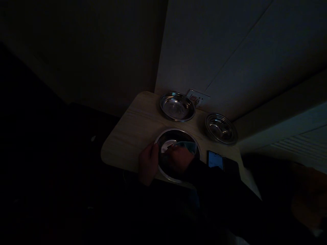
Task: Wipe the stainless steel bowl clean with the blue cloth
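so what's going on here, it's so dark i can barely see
A person is working over a metal bowl on a small table. The left hand is at the bowl's rim, while the right hand is down inside, beside a pale item and something greenish; its exact grip is too dark to tell. Two more metal bowls and a lit phone sit on the same table.

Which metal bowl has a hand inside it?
The lowest bowl in view: the right hand reaches into it. The topmost bowl and rightmost bowl hold none.
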The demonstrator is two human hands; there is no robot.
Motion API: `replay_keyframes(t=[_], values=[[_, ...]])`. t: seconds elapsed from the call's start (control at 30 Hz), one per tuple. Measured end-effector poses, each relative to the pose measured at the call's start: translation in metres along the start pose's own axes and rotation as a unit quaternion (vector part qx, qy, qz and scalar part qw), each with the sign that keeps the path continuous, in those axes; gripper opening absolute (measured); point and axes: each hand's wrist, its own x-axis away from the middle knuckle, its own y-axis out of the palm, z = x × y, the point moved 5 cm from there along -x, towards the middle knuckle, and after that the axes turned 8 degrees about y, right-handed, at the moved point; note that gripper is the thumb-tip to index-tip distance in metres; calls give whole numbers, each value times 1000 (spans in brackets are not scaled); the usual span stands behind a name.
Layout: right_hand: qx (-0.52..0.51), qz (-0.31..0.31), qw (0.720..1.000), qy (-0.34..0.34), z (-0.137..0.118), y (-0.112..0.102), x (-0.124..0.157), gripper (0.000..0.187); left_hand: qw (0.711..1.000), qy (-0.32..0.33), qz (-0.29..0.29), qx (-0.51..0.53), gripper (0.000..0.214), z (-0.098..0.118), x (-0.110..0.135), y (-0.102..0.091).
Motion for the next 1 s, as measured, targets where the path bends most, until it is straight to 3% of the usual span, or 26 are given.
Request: replay_keyframes(t=[0.13,0.37,0.6,0.83,1.0], values=[[4,22,1000,1,-4,-2,-7,27,1000,3,13,-28,32,1,-1,-2],[15,-41,999,-32,2,5,16,22,1000,-11,21,-18,31,5,2,0],[25,10,999,36,1,-1,-9,28,999,12,22,-28,32,4,0,-2],[25,-29,999,21,6,4,9,21,999,5,36,-29,32,4,-3,-1],[22,-4,1000,20,2,-4,-13,26,999,19,5,-37,31,6,-4,0]])
